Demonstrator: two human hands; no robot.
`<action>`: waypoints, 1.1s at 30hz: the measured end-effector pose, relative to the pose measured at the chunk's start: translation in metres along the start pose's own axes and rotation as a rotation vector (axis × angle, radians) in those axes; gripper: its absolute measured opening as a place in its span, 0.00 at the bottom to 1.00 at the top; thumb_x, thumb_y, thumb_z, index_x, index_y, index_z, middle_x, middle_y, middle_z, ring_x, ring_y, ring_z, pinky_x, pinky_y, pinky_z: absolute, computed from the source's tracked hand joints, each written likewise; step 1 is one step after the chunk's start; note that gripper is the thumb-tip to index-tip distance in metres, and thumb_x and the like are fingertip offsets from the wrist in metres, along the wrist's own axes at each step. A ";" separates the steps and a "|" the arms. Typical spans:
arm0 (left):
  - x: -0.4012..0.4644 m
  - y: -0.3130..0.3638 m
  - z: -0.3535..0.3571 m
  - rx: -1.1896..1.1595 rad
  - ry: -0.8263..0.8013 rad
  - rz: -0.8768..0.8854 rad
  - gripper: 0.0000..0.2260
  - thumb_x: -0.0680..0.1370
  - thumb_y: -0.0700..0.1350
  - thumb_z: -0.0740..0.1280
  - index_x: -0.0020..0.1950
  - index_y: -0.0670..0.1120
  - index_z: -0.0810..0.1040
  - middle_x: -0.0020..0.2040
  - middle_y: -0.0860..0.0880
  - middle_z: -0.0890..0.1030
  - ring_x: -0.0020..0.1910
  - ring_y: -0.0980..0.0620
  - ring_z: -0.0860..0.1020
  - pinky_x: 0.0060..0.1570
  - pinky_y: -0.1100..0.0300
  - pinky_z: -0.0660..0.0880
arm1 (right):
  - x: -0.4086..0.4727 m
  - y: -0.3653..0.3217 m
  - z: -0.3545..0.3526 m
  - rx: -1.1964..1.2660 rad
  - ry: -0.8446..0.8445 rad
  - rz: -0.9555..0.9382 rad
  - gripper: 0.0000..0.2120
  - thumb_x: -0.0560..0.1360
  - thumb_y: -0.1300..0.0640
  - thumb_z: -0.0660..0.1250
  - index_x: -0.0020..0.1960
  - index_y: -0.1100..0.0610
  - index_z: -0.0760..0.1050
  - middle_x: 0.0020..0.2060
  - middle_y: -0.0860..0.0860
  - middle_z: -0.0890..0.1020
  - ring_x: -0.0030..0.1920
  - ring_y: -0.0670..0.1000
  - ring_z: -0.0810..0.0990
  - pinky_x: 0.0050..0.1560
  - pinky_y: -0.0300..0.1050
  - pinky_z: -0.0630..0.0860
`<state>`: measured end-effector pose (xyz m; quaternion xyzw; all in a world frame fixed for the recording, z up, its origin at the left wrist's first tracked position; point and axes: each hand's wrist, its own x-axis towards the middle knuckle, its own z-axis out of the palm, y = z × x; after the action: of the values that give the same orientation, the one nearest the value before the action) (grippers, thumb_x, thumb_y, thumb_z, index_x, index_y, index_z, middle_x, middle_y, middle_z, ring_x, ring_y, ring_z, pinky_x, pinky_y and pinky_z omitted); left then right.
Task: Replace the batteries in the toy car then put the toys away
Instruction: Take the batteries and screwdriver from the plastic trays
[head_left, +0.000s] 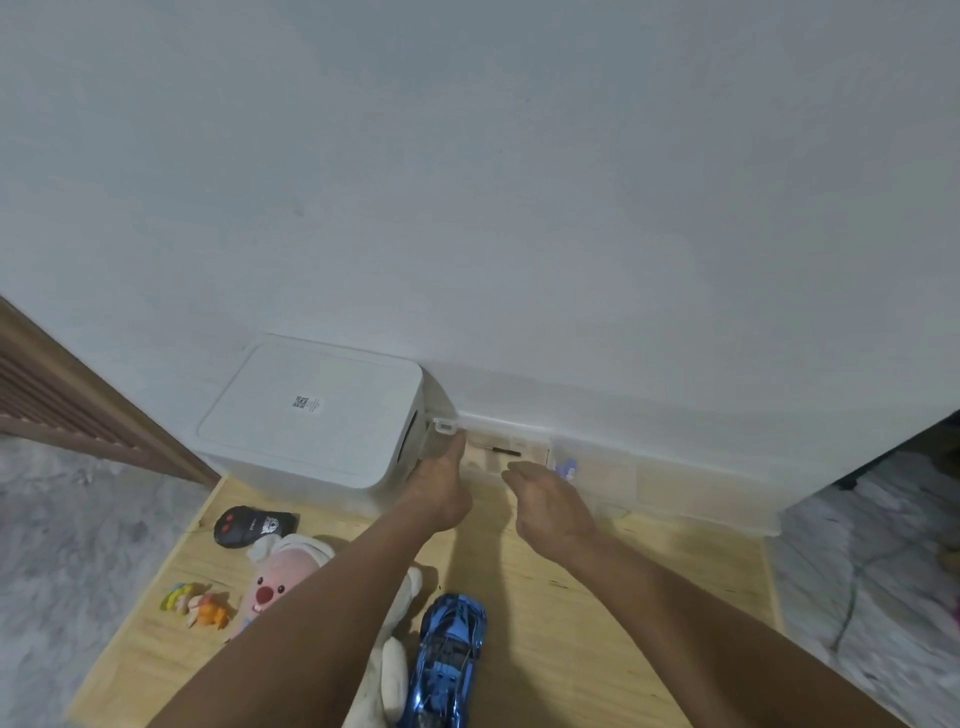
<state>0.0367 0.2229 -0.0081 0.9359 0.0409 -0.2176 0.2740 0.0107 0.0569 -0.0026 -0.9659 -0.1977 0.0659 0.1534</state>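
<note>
Left hand: we are reaching our left hand (441, 491) forward, fingers straight and together, the tips touching the left end of the clear box (675, 483) just under its latch (445, 426); it is holding nothing.
Right hand: we are holding our right hand (550, 499) palm down over the front of the clear box, fingers loosely extended; whether they are touching the lid we cannot tell.
Clear box: it is lying low along the wall, right of the white bin (311, 415), with something dark and something bluish showing blurred through it.
Car: the blue car (449, 665) is sitting on the wooden board (597, 623) between our forearms, well apart from both hands.
Remote: the black remote (254, 526) is lying in front of the white bin.
Other toys: the pink plush (275, 582) is lying partly under our left forearm, with small figures (197, 610) just left of it.
</note>
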 end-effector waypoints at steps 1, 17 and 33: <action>0.001 -0.001 -0.001 0.005 -0.006 -0.002 0.39 0.72 0.39 0.59 0.76 0.64 0.45 0.54 0.45 0.79 0.46 0.46 0.79 0.45 0.52 0.79 | 0.002 -0.002 0.000 0.007 -0.004 -0.006 0.21 0.70 0.74 0.58 0.62 0.65 0.73 0.60 0.59 0.76 0.63 0.59 0.72 0.61 0.48 0.67; 0.006 -0.006 -0.015 0.095 0.017 0.040 0.39 0.73 0.34 0.58 0.77 0.61 0.48 0.50 0.43 0.77 0.41 0.44 0.76 0.36 0.56 0.73 | 0.064 0.006 0.009 0.041 -0.214 0.170 0.18 0.75 0.68 0.56 0.64 0.66 0.72 0.58 0.62 0.77 0.59 0.63 0.77 0.53 0.51 0.74; 0.010 -0.022 0.003 0.220 0.123 0.144 0.36 0.74 0.32 0.58 0.79 0.52 0.52 0.67 0.46 0.72 0.63 0.47 0.72 0.61 0.54 0.73 | 0.082 0.000 0.034 -0.040 -0.173 0.352 0.14 0.76 0.57 0.58 0.60 0.60 0.72 0.54 0.60 0.79 0.55 0.64 0.77 0.54 0.52 0.71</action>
<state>0.0404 0.2395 -0.0254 0.9723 -0.0336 -0.1429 0.1817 0.0787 0.0992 -0.0397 -0.9792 -0.0395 0.1706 0.1025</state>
